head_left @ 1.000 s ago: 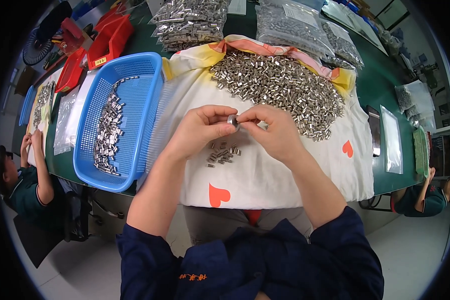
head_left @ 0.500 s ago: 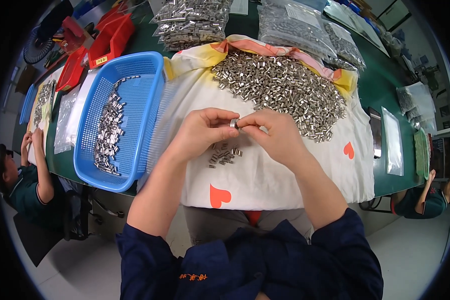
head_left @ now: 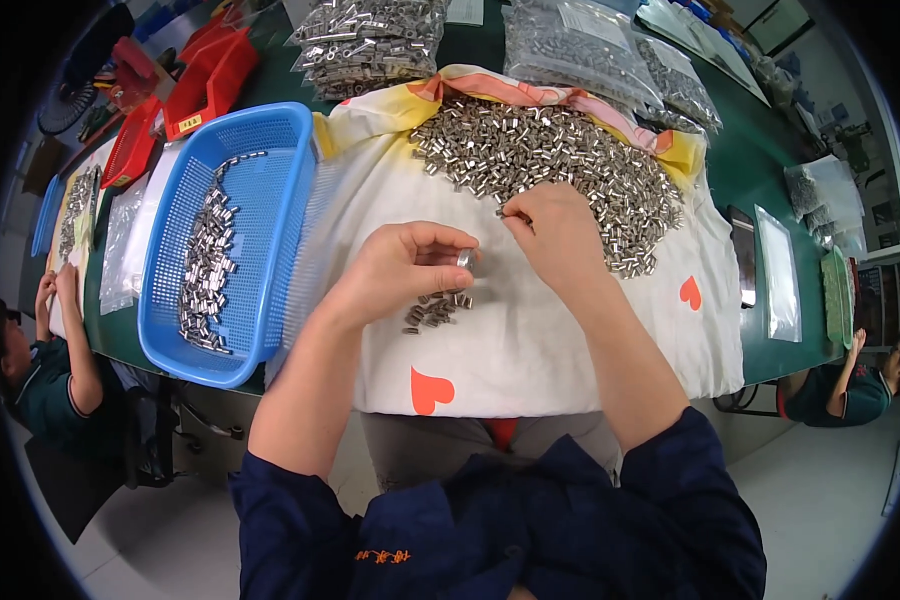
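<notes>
A silvery metal ring (head_left: 465, 259) sits between the thumb and fingers of my left hand (head_left: 402, 266), above the white cloth (head_left: 510, 370). Just below those fingers lies a small group of short metal cylinders (head_left: 436, 311). My right hand (head_left: 558, 232) is at the near-left edge of a large heap of similar short metal cylinders (head_left: 610, 180). Its thumb and index finger are pinched together, and a small dark piece barely shows at their tips, too small to name. A hand's width separates the two hands.
On the left stands a blue perforated basket (head_left: 287, 235) with a strip of metal cylinders inside. Red bins (head_left: 207, 85) are beyond it. Bags of metal parts (head_left: 370, 45) lie at the back. A phone (head_left: 742, 255) is at right. Co-workers (head_left: 45, 360) sit at both sides.
My right hand has moved away from the ring, up and to the right, to the heap's edge. My left hand still holds the ring, in nearly the same place.
</notes>
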### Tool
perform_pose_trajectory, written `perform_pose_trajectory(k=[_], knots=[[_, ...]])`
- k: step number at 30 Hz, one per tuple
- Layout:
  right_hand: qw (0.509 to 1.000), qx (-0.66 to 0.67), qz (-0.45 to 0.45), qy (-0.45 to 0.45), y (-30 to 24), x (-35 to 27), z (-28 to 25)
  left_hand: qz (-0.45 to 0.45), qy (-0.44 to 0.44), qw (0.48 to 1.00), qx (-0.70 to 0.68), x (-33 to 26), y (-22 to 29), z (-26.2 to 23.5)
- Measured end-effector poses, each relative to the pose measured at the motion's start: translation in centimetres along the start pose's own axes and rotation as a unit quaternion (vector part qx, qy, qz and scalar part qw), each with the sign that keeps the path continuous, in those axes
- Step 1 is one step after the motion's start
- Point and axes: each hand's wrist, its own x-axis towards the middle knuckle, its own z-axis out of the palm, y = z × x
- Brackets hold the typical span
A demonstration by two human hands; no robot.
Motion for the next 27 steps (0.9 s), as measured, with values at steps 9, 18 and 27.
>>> perform_pose_trajectory(k=[9,18,27], knots=[[1.000,0.023,-0.005,-0.014,-1.5,0.1,-0.7,-0.012,0.027,0.998,-0.050,0.5,-0.5,-0.5],[0.959,0.273,0.050,-0.054,-3.8,-0.9,-0.9,0.037,0.044,0.997,-0.047,0.6,-1.0,-0.5],[0.993,0.083,-0.075,0.035,-4.2,-1.3,-0.3,0.035,0.079,0.995,0.045,0.7,-0.8,0.3]])
